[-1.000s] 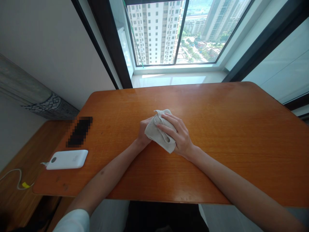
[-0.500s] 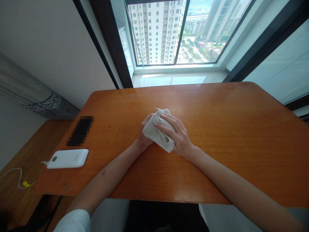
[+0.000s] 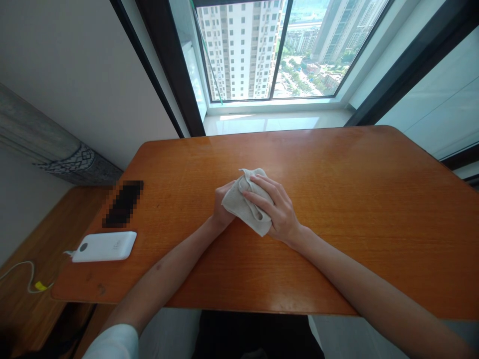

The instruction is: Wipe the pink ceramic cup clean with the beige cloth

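A crumpled off-white cloth (image 3: pixel 245 204) lies bunched in the middle of the orange wooden table (image 3: pixel 337 174). My right hand (image 3: pixel 275 209) rests on top of it, fingers spread over the fabric and pressing it down. My left hand (image 3: pixel 224 204) stands at the cloth's left side, with its fingers curled against the fold and partly hidden behind it. Both wrists lie low, near the table surface.
A white power bank (image 3: pixel 104 247) with a thin cable and a pixelated dark phone (image 3: pixel 123 204) lie at the table's left. A lower wooden surface (image 3: pixel 33 239) sits beyond that edge. A tall window stands behind the far edge.
My left hand has shifted slightly on the cloth's left side, and the cloth's folds have changed a little. My right hand stays nearly still.
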A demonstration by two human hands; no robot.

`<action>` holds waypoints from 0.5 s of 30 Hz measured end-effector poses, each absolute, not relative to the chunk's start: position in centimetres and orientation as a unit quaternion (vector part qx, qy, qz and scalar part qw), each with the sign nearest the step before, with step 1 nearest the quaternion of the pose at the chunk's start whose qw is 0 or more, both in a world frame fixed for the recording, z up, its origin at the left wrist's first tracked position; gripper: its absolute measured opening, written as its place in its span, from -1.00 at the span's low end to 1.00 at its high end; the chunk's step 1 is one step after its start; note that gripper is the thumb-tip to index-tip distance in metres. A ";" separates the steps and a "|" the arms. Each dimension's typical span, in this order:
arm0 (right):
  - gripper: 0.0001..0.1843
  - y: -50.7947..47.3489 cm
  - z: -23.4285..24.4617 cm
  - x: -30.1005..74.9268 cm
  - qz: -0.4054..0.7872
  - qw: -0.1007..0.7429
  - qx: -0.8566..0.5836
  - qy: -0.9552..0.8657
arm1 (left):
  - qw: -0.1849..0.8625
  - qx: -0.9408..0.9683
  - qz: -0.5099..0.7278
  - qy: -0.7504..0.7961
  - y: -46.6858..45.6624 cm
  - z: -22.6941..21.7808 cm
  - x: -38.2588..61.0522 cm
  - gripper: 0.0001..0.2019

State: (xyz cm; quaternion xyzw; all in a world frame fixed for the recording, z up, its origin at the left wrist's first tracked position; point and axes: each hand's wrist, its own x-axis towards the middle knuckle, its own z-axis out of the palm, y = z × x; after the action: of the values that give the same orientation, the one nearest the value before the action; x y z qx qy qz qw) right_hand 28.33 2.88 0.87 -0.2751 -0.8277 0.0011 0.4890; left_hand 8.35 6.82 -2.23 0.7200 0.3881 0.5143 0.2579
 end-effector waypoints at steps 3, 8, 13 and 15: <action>-0.38 2.9 0.8 28.3 -0.004 0.486 -0.274 -0.830 | 0.285 0.713 0.503 0.397 7.0 -1.7 8.4 -0.57; -0.39 2.9 0.7 28.0 -0.020 0.481 -0.275 -0.832 | 0.322 0.698 0.483 0.420 7.5 -1.9 8.0 -0.56; -0.39 2.9 0.5 28.1 -0.015 0.469 -0.273 -0.840 | 0.287 0.727 0.471 0.408 8.1 -1.7 8.1 -0.62; -0.38 2.9 0.5 28.2 -0.011 0.467 -0.275 -0.841 | 0.259 0.742 0.480 0.390 8.1 -1.6 8.3 -0.71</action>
State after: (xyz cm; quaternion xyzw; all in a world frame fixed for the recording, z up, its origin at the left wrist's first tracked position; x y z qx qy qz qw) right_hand 28.23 2.89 0.47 -0.2749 -0.8406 -0.0108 0.4666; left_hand 8.35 8.06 -1.59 0.7420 0.3899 0.4798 0.2591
